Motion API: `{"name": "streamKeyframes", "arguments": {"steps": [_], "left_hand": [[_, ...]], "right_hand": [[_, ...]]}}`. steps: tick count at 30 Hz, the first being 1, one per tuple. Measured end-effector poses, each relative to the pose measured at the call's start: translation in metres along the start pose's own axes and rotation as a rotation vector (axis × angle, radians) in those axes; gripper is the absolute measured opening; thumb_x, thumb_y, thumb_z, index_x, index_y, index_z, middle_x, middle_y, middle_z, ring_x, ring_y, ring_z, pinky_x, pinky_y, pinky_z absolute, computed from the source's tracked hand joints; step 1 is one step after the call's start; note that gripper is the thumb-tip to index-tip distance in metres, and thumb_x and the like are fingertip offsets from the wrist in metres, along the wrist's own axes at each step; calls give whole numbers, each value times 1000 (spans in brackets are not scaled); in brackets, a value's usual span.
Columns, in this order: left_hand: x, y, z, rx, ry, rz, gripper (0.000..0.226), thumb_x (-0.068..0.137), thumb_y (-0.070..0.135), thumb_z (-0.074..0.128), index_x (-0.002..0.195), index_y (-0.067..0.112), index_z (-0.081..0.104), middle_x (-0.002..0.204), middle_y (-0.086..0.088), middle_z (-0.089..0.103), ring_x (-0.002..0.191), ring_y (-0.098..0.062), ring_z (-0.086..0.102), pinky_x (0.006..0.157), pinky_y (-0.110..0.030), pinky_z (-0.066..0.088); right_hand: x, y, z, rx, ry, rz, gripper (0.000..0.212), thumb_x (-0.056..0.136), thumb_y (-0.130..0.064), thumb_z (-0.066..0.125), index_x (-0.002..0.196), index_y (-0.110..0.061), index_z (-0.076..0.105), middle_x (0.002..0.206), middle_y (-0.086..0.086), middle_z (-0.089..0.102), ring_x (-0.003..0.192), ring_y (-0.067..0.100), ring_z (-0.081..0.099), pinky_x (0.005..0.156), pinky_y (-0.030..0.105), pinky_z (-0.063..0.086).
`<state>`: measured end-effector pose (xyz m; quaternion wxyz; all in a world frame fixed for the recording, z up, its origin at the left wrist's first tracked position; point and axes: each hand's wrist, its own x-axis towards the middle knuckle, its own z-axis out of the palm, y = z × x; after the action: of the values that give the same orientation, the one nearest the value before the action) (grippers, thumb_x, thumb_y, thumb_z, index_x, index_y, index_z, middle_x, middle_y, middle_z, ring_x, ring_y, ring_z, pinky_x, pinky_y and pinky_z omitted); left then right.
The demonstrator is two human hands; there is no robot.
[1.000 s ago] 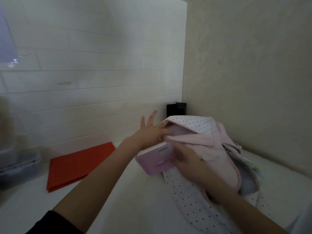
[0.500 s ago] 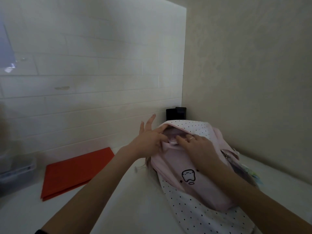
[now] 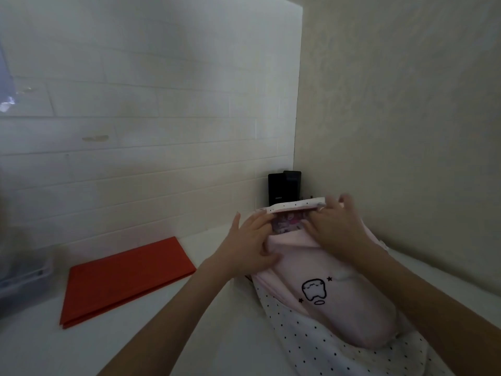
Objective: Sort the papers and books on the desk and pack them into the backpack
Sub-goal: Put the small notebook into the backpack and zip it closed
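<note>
At four o'clock on the white surface (image 3: 222,332) lies your pink backpack (image 3: 339,294), a patterned book (image 3: 288,223) showing in its mouth. Your left hand (image 3: 250,246) and right hand (image 3: 334,226) grip the opening's edges. Orange folder (image 3: 126,278) lies at nine o'clock.

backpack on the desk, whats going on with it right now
A person is packing the pink backpack that lies on the white desk. The left hand and the right hand both grip the fabric at its opening, holding it apart around a pink patterned book that sits partly inside, its edge showing. An orange folder lies flat on the desk to the left, not yet packed. A black device stands in the corner behind the backpack.
</note>
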<state>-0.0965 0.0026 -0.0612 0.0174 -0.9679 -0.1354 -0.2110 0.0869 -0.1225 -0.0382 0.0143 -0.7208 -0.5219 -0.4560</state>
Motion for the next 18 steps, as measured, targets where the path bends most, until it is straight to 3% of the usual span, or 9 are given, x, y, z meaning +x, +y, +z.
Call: {"name": "streamKeyframes", "arguments": {"steps": [2, 5, 9, 13, 15, 18], "left_hand": [[8, 2, 3, -9, 96, 63, 34, 81, 30, 63, 107, 9, 56, 143, -7, 41, 133, -23, 37, 113, -38, 16], [20, 1, -3, -10, 175, 12, 22, 79, 9, 57, 101, 2, 57, 126, -14, 53, 113, -30, 52, 91, -36, 42], [27, -23, -16, 37, 218, -3, 26, 72, 1, 56, 98, 1, 61, 107, -18, 58, 98, -35, 57, 76, -39, 47], [18, -45, -18, -34, 202, -57, 19, 68, -5, 54, 83, 5, 54, 93, -13, 56, 92, -32, 54, 72, -33, 40], [12, -44, -16, -188, 204, -102, 21, 65, -1, 57, 81, 11, 52, 86, -6, 53, 87, -30, 54, 67, -27, 32], [5, -31, -18, -686, 126, -180, 32, 69, 0, 66, 95, 18, 59, 96, -1, 61, 86, -15, 59, 75, -24, 46]], "right_hand": [[-7, 16, 2, -68, 177, -39, 34, 88, -29, 48, 58, -18, 59, 60, 1, 63, 69, 25, 56, 79, 40, 32], [-20, 26, 8, -48, 173, -56, 25, 91, -28, 45, 71, -19, 58, 75, 3, 61, 70, 27, 53, 74, 40, 36], [-19, 17, 7, 193, 130, -109, 26, 93, -28, 38, 79, -15, 55, 79, 7, 59, 63, 29, 52, 54, 34, 42], [-12, 18, -4, 370, 86, -252, 22, 90, -32, 38, 81, -18, 52, 81, 1, 59, 67, 24, 53, 53, 28, 41], [-10, 24, -7, 396, 27, -261, 22, 90, -35, 36, 84, -19, 50, 77, 1, 60, 67, 25, 57, 55, 29, 41], [-8, 33, -10, 401, -127, -104, 48, 86, -53, 20, 89, -24, 58, 76, -3, 61, 73, 22, 61, 70, 33, 39]]}}
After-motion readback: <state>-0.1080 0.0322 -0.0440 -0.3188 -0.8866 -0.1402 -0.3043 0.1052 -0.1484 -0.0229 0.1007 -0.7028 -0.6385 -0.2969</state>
